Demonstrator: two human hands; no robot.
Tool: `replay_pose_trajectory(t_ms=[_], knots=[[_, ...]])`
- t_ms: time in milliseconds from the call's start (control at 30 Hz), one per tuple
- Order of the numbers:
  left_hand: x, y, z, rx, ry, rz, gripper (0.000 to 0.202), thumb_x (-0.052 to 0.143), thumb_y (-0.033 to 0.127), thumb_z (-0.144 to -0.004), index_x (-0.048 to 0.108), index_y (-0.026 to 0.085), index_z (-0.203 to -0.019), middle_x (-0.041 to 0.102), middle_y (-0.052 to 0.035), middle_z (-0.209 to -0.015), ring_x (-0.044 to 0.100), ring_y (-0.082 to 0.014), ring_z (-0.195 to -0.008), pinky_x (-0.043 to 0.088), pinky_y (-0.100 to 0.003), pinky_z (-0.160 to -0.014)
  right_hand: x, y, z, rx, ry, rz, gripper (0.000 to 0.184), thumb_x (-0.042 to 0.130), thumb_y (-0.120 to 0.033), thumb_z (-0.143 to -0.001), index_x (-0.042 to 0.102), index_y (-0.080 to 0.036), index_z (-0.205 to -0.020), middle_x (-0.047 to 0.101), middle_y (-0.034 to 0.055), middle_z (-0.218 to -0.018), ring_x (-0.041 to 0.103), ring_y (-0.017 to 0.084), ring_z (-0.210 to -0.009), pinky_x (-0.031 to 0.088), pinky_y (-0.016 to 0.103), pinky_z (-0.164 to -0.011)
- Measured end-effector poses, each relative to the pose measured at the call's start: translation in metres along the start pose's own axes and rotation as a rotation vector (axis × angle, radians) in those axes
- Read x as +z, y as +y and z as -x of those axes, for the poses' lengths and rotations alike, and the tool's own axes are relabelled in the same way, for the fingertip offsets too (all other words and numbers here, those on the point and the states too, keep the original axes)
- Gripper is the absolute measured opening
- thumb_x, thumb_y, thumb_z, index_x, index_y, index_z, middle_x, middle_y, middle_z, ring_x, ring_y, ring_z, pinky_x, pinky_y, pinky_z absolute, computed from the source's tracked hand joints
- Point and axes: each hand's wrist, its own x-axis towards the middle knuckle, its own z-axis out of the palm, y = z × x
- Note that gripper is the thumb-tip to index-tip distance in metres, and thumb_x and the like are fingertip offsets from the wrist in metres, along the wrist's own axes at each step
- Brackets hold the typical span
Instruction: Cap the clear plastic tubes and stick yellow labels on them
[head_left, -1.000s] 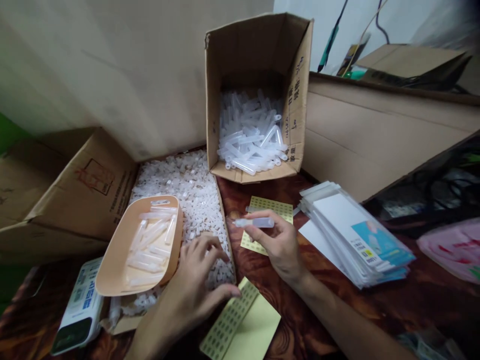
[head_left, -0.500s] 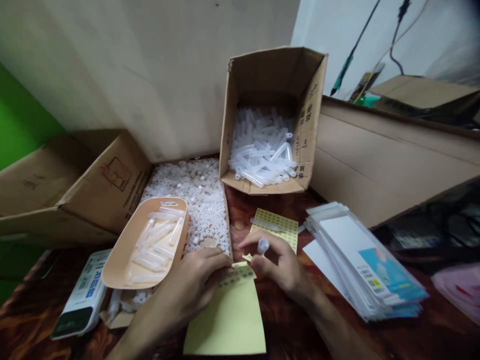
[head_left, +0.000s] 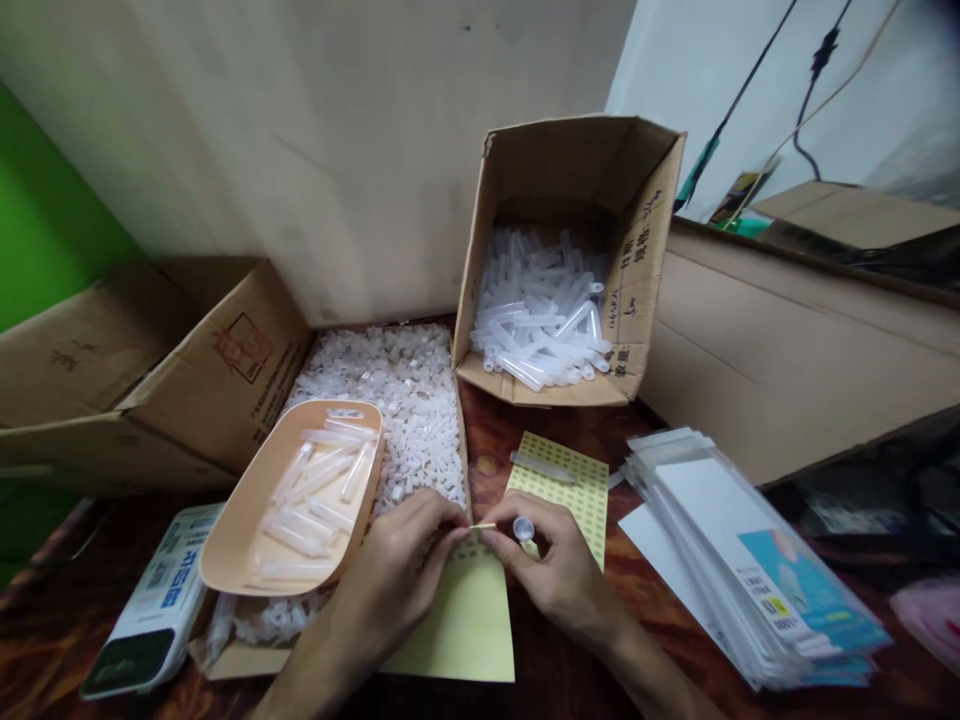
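Observation:
My left hand [head_left: 420, 550] is closed, thumb and finger pinching one end of a thin yellow strip [head_left: 484, 526] seen edge-on. I cannot tell if the strip is joined to the yellow sticker sheet [head_left: 469, 630] lying under and in front of my hands. With thumb and finger, my right hand [head_left: 555, 560] pinches the strip's other end. That same hand also keeps a translucent plastic tube [head_left: 523, 528] in its curled fingers, its round end facing me. Behind it lies a second sheet of small printed stickers [head_left: 590, 490], with another tube [head_left: 541, 466] on top.
A peach tray [head_left: 217, 560] of tubes stands at left, over a shallow carton of small white plastic pieces [head_left: 420, 430]. A tipped cardboard box [head_left: 660, 270] holds many tubes. Stacked printed packets [head_left: 735, 540] lie right. A white device [head_left: 154, 600] and open carton [head_left: 217, 350] sit left.
My right hand has moved in toward my left, and its thumb and finger have closed on the strip between them. The tube stays in my right hand. The view has shifted slightly.

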Motion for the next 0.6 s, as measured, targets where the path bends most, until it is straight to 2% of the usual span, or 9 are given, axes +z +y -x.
replay_pose_trajectory(t_ms=[133,367,600], knots=[[0.008,-0.002,0.003,0.004,0.027,-0.025,0.015,0.045,0.011,-0.101,0.055,0.019,-0.093,0.061,-0.0028,-0.086,0.061,-0.0165,-0.080,0.047,-0.026,-0.071,0.002,0.002,0.001,-0.049,-0.018,0.011,0.013,0.062,-0.026,-0.097,0.073,-0.019,-0.092,0.071,0.0044,-0.081,0.065,0.019,-0.074,0.048,0.029,-0.068],[0.015,-0.006,0.004,0.052,0.053,-0.062,0.017,0.043,0.009,-0.102,0.057,0.019,-0.100,0.062,-0.0063,-0.092,0.059,-0.0197,-0.088,0.049,-0.031,-0.078,0.005,0.008,0.002,-0.035,-0.018,0.040,0.014,0.059,-0.024,-0.099,0.070,-0.019,-0.091,0.068,0.0029,-0.079,0.063,0.017,-0.071,0.045,0.028,-0.065],[0.009,-0.002,0.000,0.075,0.076,0.048,0.018,0.053,0.005,-0.097,0.053,0.021,-0.105,0.062,-0.0037,-0.097,0.060,-0.0169,-0.093,0.049,-0.027,-0.082,0.005,0.002,0.004,-0.060,-0.031,0.084,0.014,0.057,-0.019,-0.098,0.068,-0.019,-0.088,0.066,0.0020,-0.075,0.061,0.016,-0.067,0.043,0.027,-0.062]])
